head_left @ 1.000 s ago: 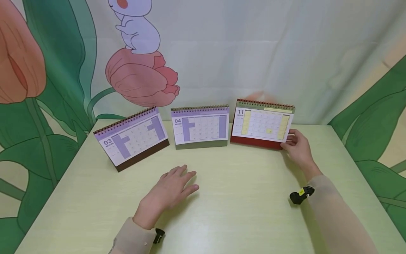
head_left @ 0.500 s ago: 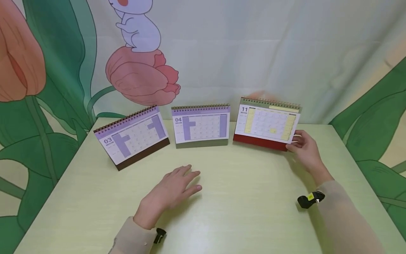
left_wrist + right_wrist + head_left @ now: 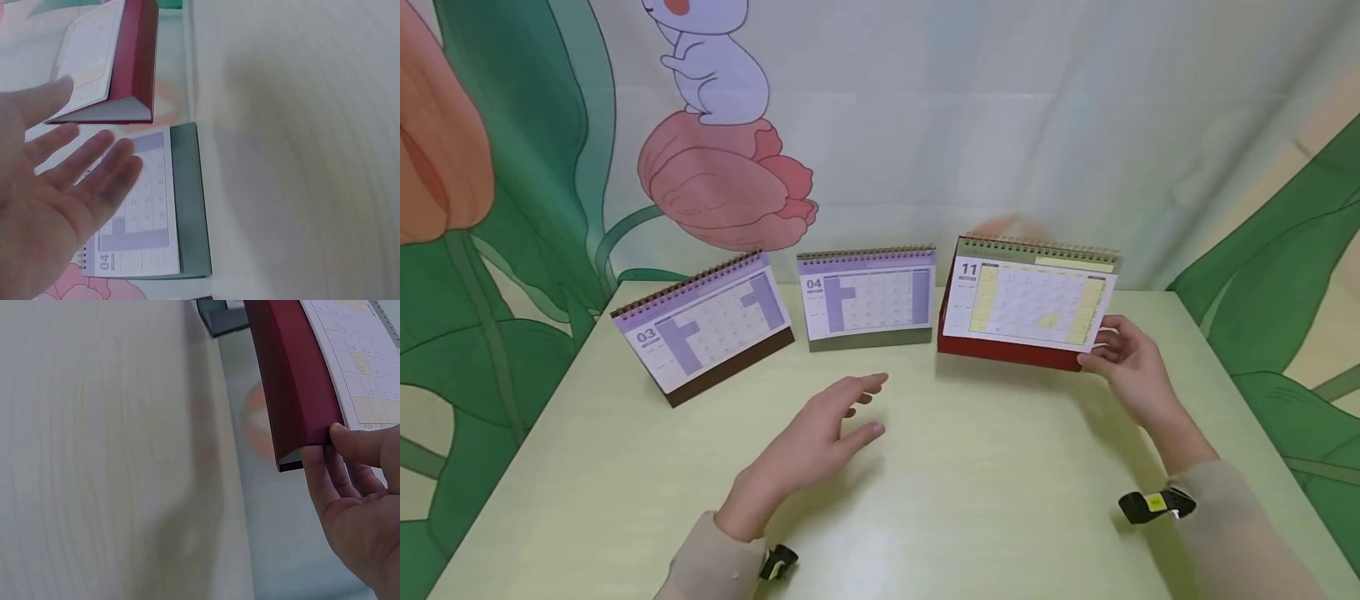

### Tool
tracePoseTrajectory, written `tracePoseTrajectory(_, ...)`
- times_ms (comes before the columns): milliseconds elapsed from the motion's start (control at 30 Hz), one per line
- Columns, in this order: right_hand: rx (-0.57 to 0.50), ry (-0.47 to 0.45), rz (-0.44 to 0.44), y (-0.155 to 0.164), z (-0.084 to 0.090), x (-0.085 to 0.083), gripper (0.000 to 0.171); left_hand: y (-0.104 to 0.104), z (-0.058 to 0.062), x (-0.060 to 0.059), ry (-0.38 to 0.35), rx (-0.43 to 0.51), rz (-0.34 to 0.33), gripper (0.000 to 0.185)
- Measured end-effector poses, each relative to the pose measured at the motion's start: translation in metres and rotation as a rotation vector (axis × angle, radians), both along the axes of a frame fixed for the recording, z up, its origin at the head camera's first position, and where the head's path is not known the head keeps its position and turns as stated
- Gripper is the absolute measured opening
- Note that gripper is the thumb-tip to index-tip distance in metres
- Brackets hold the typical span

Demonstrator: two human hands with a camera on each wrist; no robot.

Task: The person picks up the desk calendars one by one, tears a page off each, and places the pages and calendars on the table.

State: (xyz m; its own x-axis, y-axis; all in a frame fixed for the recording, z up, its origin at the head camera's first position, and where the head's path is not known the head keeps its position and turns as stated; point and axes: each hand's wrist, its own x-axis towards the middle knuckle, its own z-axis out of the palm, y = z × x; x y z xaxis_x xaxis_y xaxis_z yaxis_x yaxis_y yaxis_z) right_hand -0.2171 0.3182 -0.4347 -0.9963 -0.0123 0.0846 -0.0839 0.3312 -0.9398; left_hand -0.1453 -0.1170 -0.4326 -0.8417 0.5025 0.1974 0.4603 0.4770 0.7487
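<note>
A red-based desk calendar [image 3: 1030, 300] showing 11 is raised off the table at the right. My right hand [image 3: 1138, 367] grips its lower right corner; in the right wrist view the thumb [image 3: 350, 437] lies on the front and the other fingers reach inside the base. My left hand [image 3: 820, 433] hovers over the table, fingers extended and holding nothing. Behind it stands a green-based desk calendar [image 3: 872, 296] showing 04. Farther left, a brown-based desk calendar [image 3: 707, 325] showing 03 stands at an angle.
The pale yellow-green table [image 3: 970, 500] ends at the back against a printed curtain [image 3: 887, 150] with flowers and a white animal. The 04 calendar stands between the other two, close to the red one.
The red-based calendar shifted slightly right, then rose off the table and came nearer, held in my right hand. My left hand lifted and turned, its fingers now pointing more to the right.
</note>
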Motion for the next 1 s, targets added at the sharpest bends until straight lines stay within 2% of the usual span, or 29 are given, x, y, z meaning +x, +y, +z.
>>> tracePoseTrajectory(300, -0.051, 0.036, 0.093, -0.035, 0.015, 0.022, 0.044, 0.003, 0.001, -0.002, -0.052, 0.275, 0.060, 0.059)
tracePoseTrajectory(600, -0.062, 0.048, 0.139, -0.058, 0.019, 0.035, 0.044, 0.001, 0.001, -0.005, -0.101, 0.438, 0.145, 0.057)
tracePoseTrajectory(767, -0.073, 0.078, 0.176, -0.068, 0.019, 0.041, 0.043, 0.001, 0.003, -0.005, -0.135, 0.531, 0.140, 0.061)
tracePoseTrajectory(1000, -0.068, 0.084, 0.216, -0.079, 0.020, 0.048, 0.045, 0.003, 0.006, -0.003, -0.153, 0.584, 0.131, 0.061)
